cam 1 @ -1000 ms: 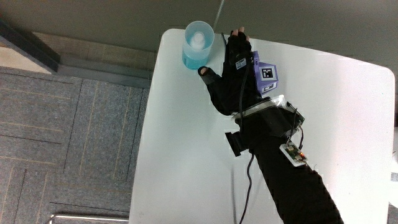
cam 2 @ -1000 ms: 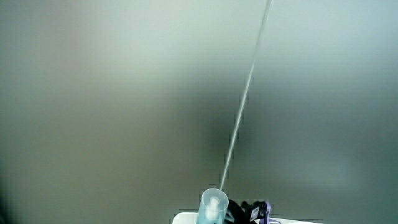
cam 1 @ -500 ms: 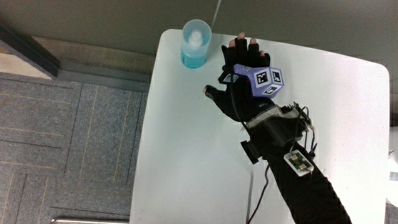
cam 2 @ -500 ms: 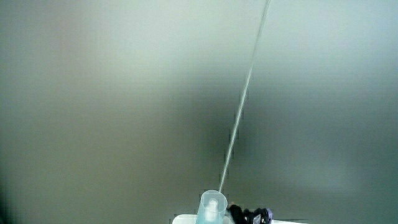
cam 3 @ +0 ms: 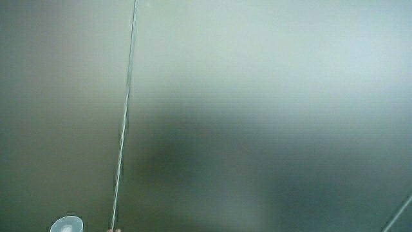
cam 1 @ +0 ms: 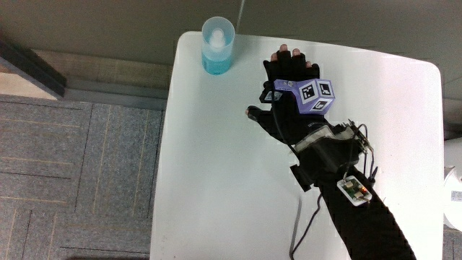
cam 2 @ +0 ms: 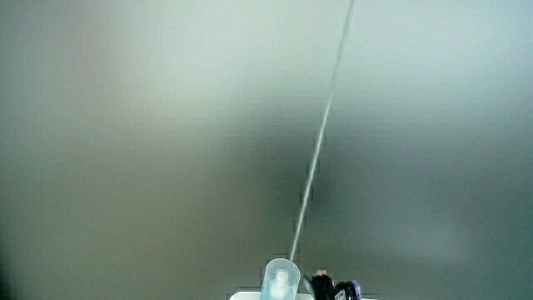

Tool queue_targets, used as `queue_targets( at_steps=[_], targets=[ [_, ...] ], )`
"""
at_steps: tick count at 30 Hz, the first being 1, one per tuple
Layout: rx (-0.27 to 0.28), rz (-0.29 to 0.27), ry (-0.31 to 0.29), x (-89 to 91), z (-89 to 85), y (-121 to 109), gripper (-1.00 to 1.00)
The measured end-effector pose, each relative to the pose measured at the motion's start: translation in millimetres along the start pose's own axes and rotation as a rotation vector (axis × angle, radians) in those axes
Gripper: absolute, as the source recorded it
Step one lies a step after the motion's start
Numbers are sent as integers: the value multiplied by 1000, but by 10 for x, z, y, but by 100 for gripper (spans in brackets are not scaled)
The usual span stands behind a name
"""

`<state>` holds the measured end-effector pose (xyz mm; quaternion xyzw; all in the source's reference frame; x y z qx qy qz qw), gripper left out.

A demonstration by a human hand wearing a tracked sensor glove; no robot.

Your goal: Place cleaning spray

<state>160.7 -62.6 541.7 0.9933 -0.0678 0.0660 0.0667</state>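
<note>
A clear spray bottle (cam 1: pixel 217 45) of blue liquid stands upright at a corner of the white table (cam 1: pixel 216 173), farthest from the person. The hand (cam 1: pixel 289 87) in its black glove lies flat over the table beside the bottle, apart from it, with relaxed fingers holding nothing. A purple patterned cube (cam 1: pixel 312 95) sits on its back. Both side views are mostly pale wall; the bottle's cap (cam 2: pixel 281 279) shows in a side view next to the fingertips (cam 2: pixel 325 283), and the cap (cam 3: pixel 67 224) alone shows in a side view.
Grey carpet tiles (cam 1: pixel 72 166) lie beside the table's edge. A thin pale seam (cam 2: pixel 321 133) runs up the wall. A small circuit board with wires (cam 1: pixel 354 189) is strapped to the forearm.
The hand has drawn away from the bottle and now lies flatter over the table. The bottle stays standing at the corner.
</note>
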Motion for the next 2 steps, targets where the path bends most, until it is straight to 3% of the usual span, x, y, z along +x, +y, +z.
queue_targets(
  at_steps=[2],
  targets=[
    [172, 7, -479, 29, -26, -42, -100]
  ],
)
